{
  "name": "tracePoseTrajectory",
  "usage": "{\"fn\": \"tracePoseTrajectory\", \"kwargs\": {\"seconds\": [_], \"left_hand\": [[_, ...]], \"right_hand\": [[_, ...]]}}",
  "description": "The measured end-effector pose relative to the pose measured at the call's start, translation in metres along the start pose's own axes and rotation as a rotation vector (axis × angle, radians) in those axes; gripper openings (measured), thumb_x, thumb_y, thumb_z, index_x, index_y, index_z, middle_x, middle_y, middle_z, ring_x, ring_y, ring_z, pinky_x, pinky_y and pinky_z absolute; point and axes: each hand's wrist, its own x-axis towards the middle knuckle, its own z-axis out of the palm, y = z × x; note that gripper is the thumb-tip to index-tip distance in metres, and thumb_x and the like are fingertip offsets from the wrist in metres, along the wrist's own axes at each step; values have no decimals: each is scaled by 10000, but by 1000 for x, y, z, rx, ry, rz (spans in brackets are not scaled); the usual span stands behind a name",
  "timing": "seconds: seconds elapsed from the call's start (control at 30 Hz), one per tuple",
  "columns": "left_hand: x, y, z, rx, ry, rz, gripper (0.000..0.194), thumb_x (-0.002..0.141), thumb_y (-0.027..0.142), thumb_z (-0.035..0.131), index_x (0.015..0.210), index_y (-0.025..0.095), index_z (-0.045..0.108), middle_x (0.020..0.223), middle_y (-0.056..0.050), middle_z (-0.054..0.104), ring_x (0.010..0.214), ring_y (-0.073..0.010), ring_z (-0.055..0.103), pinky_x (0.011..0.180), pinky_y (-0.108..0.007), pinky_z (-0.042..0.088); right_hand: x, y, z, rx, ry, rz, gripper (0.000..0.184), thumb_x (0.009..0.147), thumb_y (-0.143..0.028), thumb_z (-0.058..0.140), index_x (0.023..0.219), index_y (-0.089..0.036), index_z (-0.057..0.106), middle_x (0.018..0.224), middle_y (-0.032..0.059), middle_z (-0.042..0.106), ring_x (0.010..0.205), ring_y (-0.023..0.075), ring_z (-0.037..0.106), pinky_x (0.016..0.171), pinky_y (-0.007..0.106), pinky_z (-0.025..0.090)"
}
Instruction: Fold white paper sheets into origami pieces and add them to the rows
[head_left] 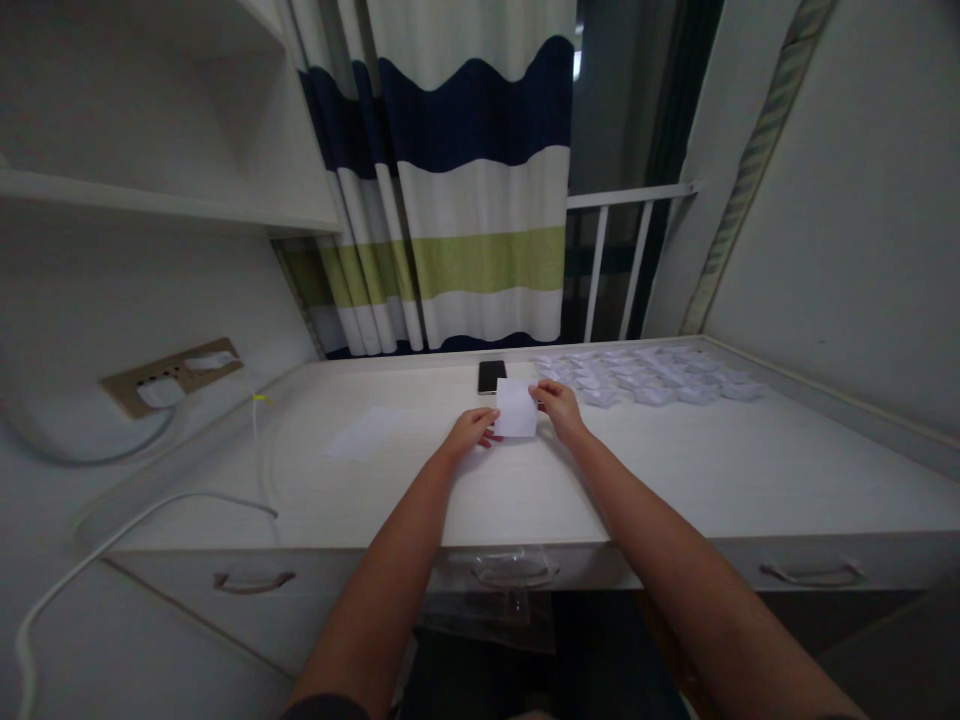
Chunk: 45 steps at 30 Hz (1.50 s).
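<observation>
A small square sheet of white paper (516, 410) is held up just above the desk, between my two hands. My left hand (472, 430) pinches its left edge, thumb in front and the other fingers partly behind. At the upper right edge, my right hand (559, 405) grips the same sheet between thumb and fingers. Behind the sheet lies a dark phone (492, 377), flat on the desk. To the left, more white paper (369, 432) rests flat on the desktop. Several folded white paper pieces (649, 376) stand in rows at the back right.
The white desk (300, 490) has drawers with handles (253, 582) along its front. A white cable (187, 497) runs over the left side, near a wall socket panel (171, 378). A striped curtain (480, 200) hangs behind the desk, and a shelf (165, 205) juts out at upper left.
</observation>
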Motion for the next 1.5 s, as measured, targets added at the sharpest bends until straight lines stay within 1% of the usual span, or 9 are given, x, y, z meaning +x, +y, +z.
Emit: {"fn": "tracePoseTrajectory", "kwargs": {"seconds": [0.2, 0.43, 0.53, 0.67, 0.83, 0.9, 1.03, 1.3, 1.5], "left_hand": [[-1, 1, -1, 9, 1, 138, 299, 583, 402, 650, 681, 123, 611, 648, -19, 564, 558, -103, 506, 468, -202, 399], [5, 0, -7, -46, 159, 210, 252, 556, 345, 653, 620, 108, 598, 526, 22, 517, 490, -76, 435, 460, -192, 313], [6, -1, -9, -98, 193, 200, 254, 550, 346, 649, 628, 108, 601, 535, 22, 532, 496, -81, 445, 470, -197, 330], [4, 0, -8, -158, 178, 172, 253, 550, 341, 651, 642, 110, 604, 573, 8, 560, 528, -96, 489, 508, -215, 383], [2, 3, -6, -244, 169, 131, 352, 553, 285, 640, 865, 127, 597, 610, 9, 589, 503, -98, 510, 494, -218, 402], [2, 3, -6, -277, 164, 134, 371, 552, 262, 629, 896, 128, 590, 593, 14, 585, 483, -93, 504, 479, -209, 393], [5, 1, -6, -338, 167, 149, 305, 537, 224, 604, 826, 127, 607, 555, 23, 560, 468, -87, 496, 461, -195, 370], [0, 5, -6, -326, 105, 181, 186, 549, 186, 533, 696, 130, 632, 596, -8, 577, 515, -94, 515, 480, -196, 390], [0, 5, -7, -328, 76, 142, 209, 611, 266, 509, 723, 136, 629, 655, -28, 575, 554, -107, 517, 461, -203, 412]], "right_hand": [[-1, 2, 2, 24, -46, 33, 259, 465, -329, 692, 597, -172, 533, 555, -36, 534, 539, 99, 483, 512, 233, 402], [-8, -2, 4, 13, -173, 102, 360, 544, -264, 674, 878, -203, 554, 597, -43, 585, 576, 106, 550, 539, 231, 446], [-10, -1, 5, -17, -243, 182, 331, 549, -220, 678, 854, -194, 551, 607, -34, 603, 558, 102, 556, 535, 228, 452], [-10, 1, 6, -34, -269, 205, 270, 527, -190, 685, 763, -181, 554, 529, -49, 568, 491, 89, 517, 506, 220, 438], [-11, -1, 5, -6, -343, 189, 254, 521, -214, 677, 751, -178, 575, 540, -40, 581, 492, 92, 512, 512, 223, 429], [-11, -2, 5, 7, -353, 196, 260, 519, -217, 671, 764, -180, 589, 565, -34, 595, 506, 96, 519, 520, 226, 428], [-11, -2, 6, 61, -345, 217, 259, 514, -209, 659, 769, -187, 618, 628, -17, 624, 546, 105, 539, 549, 234, 428], [-14, -4, 6, 72, -447, 181, 171, 537, -218, 608, 691, -187, 675, 693, 11, 653, 634, 120, 563, 630, 258, 423], [-13, -2, 5, 16, -460, 145, 170, 565, -210, 564, 683, -183, 682, 664, 12, 641, 635, 113, 540, 605, 242, 406]]}}
